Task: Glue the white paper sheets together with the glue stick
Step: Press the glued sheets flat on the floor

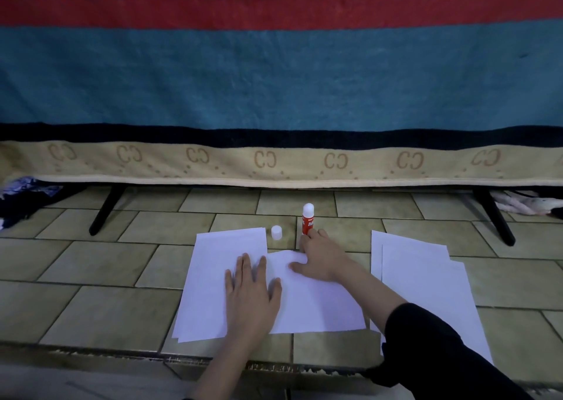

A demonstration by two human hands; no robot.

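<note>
Nearest my viewpoint is the black long sleeve (432, 348) on my right arm, crossing the lower right corner of the tiled floor (91, 308). My right hand (320, 261) reaches forward; its fingertips sit at the base of the red glue stick with a white rounded top (308, 219), which stands upright. Whether the fingers pinch the tube or only touch it, I cannot tell. The thumb lies on the far edge of the white paper sheet in the middle (316, 302).

My left hand (251, 291) is released, fingers straight and spread, pressing flat across the seam where the middle sheet meets the white paper sheet on the left (210, 274).

The small white cap (276, 232) stands on the floor just beside the left sheet's far right corner, apart from the stick. A loose stack of white paper sheets (426, 284) lies to the right, separate from the pair.

Risks, as I judge them: the upright stick could topple if nudged at its base, and with the cap off it could smear the tiles. Lifting my left hand early could let the seam shift before it bonds.
</note>
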